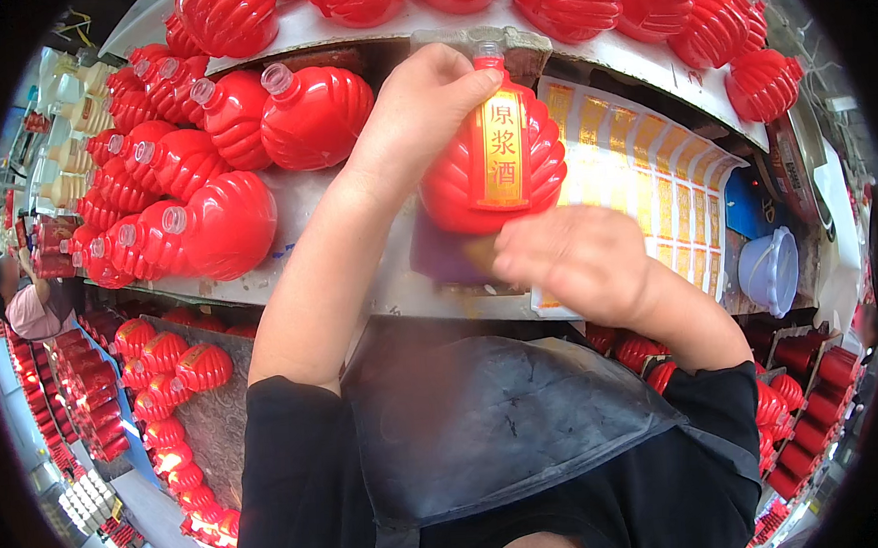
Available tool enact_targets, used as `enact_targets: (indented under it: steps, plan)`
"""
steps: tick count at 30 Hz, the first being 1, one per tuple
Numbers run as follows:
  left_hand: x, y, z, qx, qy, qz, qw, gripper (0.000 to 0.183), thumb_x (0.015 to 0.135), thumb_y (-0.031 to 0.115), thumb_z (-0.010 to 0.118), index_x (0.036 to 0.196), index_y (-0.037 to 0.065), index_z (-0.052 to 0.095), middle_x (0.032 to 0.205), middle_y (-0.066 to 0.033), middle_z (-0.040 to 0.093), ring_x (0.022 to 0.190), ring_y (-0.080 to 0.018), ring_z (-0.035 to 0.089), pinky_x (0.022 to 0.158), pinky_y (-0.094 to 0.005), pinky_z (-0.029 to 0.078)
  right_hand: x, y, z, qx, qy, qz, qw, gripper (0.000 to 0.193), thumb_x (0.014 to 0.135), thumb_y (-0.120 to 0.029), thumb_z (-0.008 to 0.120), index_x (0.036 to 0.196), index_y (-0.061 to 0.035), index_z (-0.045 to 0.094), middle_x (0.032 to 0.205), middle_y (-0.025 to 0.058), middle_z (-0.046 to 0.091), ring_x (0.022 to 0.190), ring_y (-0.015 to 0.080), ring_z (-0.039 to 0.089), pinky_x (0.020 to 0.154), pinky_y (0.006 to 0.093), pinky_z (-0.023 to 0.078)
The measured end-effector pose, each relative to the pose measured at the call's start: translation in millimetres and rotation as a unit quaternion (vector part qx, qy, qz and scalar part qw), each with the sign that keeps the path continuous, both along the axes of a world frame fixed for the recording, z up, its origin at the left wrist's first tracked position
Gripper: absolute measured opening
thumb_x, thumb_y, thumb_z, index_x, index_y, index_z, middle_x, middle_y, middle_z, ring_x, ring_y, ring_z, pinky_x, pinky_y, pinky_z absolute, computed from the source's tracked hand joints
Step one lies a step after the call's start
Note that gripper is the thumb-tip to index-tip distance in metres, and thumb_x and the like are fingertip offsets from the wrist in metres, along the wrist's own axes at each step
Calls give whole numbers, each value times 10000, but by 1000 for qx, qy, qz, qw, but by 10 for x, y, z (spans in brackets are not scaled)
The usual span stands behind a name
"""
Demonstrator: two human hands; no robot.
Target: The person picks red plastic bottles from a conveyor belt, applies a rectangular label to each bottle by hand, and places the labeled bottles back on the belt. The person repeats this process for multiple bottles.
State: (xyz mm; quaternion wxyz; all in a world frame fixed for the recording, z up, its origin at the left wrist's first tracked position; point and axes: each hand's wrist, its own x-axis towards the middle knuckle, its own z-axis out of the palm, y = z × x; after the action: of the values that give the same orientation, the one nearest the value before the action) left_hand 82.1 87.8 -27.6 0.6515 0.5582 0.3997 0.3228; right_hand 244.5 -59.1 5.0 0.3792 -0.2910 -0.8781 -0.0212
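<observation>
Upright before me stands a red ribbed bottle (444,197) with a clear threaded neck and a long gold label (503,152) with red lettering down its front. My left hand (431,93) is closed round the bottle's neck and upper side, the thumb lying by the label's top. At the bottle's lower right is my right hand (585,263), smeared by motion, its fingers pointing toward the bottle's base. Whether those fingers hold anything I cannot tell. A blurred gold patch shows beside the fingertips. Right of the bottle lies a sheet of gold labels (640,172) on white backing.
Several red bottles (226,224) crowd the left of the table (304,206). More red bottles (569,4) line a white ledge at the back. At the right stands a pale blue tub (770,271). Far left, another person (39,301) is near stacked red goods.
</observation>
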Motion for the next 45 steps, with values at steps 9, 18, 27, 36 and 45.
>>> enact_targets:
  steps: [9,18,27,36,45]
  plan:
    - [-29,29,-92,2,-35,-7,999,159,1079,182,581,1036,34,620,939,-5,664,841,-61,600,779,-246,526,-27,53,84,-72,28,-74,994,256,814,20,769,1065,-14,737,954,119,753,844,240,752,715,336,599]
    - [-164,-171,-22,30,-73,-14,997,146,1112,155,508,1124,30,581,1092,-24,630,1020,-75,565,944,-261,484,280,800,314,-186,103,-218,952,250,918,-80,725,1155,-15,679,1016,163,750,929,289,742,813,353,580]
    - [-207,-296,27,82,-82,-28,993,144,1115,135,494,1174,28,571,1148,-34,625,1080,-99,564,1003,-276,466,151,560,366,-129,24,-239,962,294,888,-26,745,1177,-8,697,1003,157,725,879,310,717,800,355,568]
    - [-204,-276,20,77,-86,-14,993,149,1113,123,484,1189,27,569,1165,-52,639,1096,-119,596,1007,-287,487,294,591,299,-39,45,-216,975,315,858,-40,795,1162,-31,710,1008,131,747,902,270,739,780,331,584]
    - [-132,-129,5,1,-75,25,997,149,1097,116,510,1160,20,604,1140,-43,621,1054,-113,596,951,-269,509,8,46,-41,58,20,-66,996,209,732,-54,768,937,-77,734,956,89,747,914,259,747,796,368,608]
